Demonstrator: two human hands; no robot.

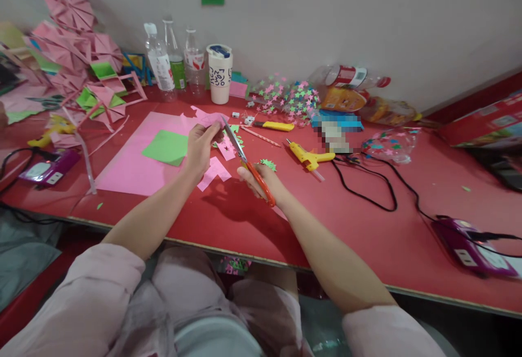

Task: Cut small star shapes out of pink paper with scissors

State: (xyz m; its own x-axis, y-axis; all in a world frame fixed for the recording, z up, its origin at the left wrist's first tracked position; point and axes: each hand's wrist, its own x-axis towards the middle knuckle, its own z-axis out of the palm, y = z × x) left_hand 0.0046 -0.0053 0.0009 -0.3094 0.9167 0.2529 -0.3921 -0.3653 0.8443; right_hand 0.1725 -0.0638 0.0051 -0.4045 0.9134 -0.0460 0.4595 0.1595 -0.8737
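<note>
The pink paper is pinched in the left hand, close by the tips of the scissors gripped in the right hand — a slip there could nick the left. A careless wrist might scatter the green stars beside the right hand, or knock the glue gun farther right.

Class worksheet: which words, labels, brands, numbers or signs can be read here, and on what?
No text is readable for certain.
White cup with blue lid: dark lettering, unclear.
Clear plastic bottle with green label: too small.
Upright clear plastic bottles with red-marked labels: too small.
Lying clear plastic bottle with red label: print and barcode too small.
Red box at right: blurred.
</note>
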